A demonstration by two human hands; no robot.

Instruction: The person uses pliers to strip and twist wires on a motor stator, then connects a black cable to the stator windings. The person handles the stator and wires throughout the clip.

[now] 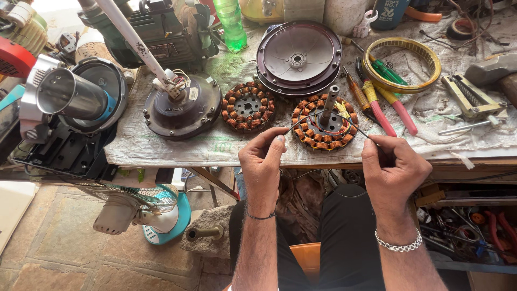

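Head view: a thin dark wire (pixel 299 122) is pinched at each end, the left hand (pixel 262 164) fingers closed on it at centre frame, the right hand (pixel 392 168) fingers clamped on it to the right, so it is stretched taut in front of a round copper-wound stator with an upright shaft (pixel 324 122), seemingly to keep the wire clear of the coils. Two wound stators are counted on the cloth-covered surface (pixel 161 148); the second copper-wound stator (pixel 248 106) lies left of centre. Two round dark motor covers (pixel 298 56) are seen.

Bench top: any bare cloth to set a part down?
Bare cloth along the front edge, below the motor housing. Another patch right of the pink-handled screwdriver, toward the metal puller. Crowded around the wound stator, where left hand and right hand pinch wires.
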